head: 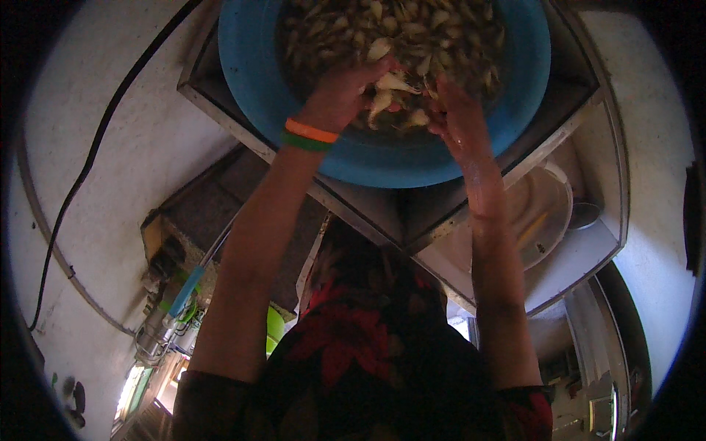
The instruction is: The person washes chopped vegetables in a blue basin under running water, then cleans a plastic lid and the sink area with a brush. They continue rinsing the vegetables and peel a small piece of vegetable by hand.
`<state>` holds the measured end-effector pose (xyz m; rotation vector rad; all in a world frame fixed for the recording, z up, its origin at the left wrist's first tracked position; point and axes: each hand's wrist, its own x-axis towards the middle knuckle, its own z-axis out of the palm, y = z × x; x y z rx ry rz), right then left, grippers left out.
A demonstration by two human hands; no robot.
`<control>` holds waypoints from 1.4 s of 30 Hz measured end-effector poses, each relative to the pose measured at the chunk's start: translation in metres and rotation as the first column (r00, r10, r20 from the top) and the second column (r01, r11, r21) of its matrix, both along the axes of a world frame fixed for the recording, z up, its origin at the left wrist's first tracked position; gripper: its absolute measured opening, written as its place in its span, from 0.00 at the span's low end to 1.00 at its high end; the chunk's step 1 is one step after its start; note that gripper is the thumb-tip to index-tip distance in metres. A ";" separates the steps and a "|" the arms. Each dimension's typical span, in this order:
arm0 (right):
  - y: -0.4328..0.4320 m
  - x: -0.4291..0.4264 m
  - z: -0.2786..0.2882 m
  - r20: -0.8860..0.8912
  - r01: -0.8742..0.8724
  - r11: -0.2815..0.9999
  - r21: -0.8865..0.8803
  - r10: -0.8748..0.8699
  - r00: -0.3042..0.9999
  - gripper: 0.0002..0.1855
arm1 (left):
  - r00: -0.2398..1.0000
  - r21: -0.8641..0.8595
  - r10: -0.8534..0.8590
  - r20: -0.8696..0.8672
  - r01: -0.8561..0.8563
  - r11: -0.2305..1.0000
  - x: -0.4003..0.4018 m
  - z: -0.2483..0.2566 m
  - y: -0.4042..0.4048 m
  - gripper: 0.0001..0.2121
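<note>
A large round blue plastic basin [386, 171] holds murky water and many pale, tapered, bulb-like pieces [413, 27] with thin ends. My left hand [347, 91], with an orange and a green band at its wrist, is over the near part of the basin, several pale pieces [392, 82] resting in its fingers. Facing it from the right is my right hand [459, 118], wet, its fingers curled beside a few of the same pieces. Whether it grips any of them is hidden by the fingers and the dim light.
The basin stands on a slab counter with a raised, angled edge [353, 212]. Below right, a translucent round tub [543, 220] and a small metal bowl [583, 215] rest on a lower shelf. A black cable [99, 132] hangs along the left wall. Utensils [165, 325] stand lower left.
</note>
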<state>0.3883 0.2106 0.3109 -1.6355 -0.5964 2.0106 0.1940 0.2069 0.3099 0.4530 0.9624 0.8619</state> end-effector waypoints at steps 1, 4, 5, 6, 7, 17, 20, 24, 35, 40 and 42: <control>-0.005 0.003 -0.004 -0.157 0.086 0.996 -0.007 -0.086 0.984 0.14 | 1.000 0.042 0.008 0.027 -0.009 0.999 -0.001 -0.004 -0.001 0.14; -0.014 0.008 -0.016 -0.395 0.120 0.991 0.063 -0.085 0.915 0.18 | 0.997 -0.048 0.007 -0.083 -0.011 0.999 -0.008 -0.008 -0.002 0.13; -0.014 0.008 -0.017 -0.435 0.097 0.989 0.110 -0.040 0.899 0.20 | 0.989 -0.051 0.019 -0.146 -0.027 0.998 -0.007 -0.006 -0.003 0.13; -0.014 0.009 -0.016 -0.442 0.059 0.994 0.097 -0.010 0.897 0.20 | 0.978 -0.052 0.031 -0.208 -0.043 0.998 -0.006 -0.004 -0.005 0.13; -0.012 0.010 -0.008 -0.450 0.020 0.996 0.084 0.020 0.893 0.21 | 0.962 -0.053 0.044 -0.269 -0.060 0.997 -0.006 0.000 -0.006 0.13; -0.034 -0.033 0.019 0.359 -0.405 0.673 0.618 0.217 0.908 0.20 | 0.942 -0.036 0.041 -0.332 -0.056 0.998 0.005 0.034 -0.014 0.17; -0.031 -0.039 0.026 0.531 -0.509 0.528 0.680 0.124 0.838 0.16 | 0.963 0.024 0.050 -0.267 -0.045 0.999 0.004 0.035 -0.017 0.22; -0.034 -0.026 0.021 0.226 -0.249 0.785 0.567 0.143 0.964 0.15 | 0.935 0.024 0.179 -0.306 -0.181 0.983 -0.001 0.048 -0.020 0.32; -0.066 -0.033 0.050 0.339 -0.137 0.835 0.533 -0.063 0.939 0.16 | 0.698 0.295 0.202 -0.687 0.014 0.955 0.035 0.072 -0.072 0.14; -0.081 -0.025 0.069 0.088 -0.054 0.810 0.584 0.004 0.996 0.15 | 0.678 0.305 0.210 -0.705 0.023 0.952 0.034 0.085 -0.070 0.14; -0.072 -0.018 0.089 -0.089 0.046 0.956 0.290 -0.021 0.996 0.16 | 0.758 0.293 0.178 -0.627 0.018 0.956 0.027 0.091 -0.070 0.14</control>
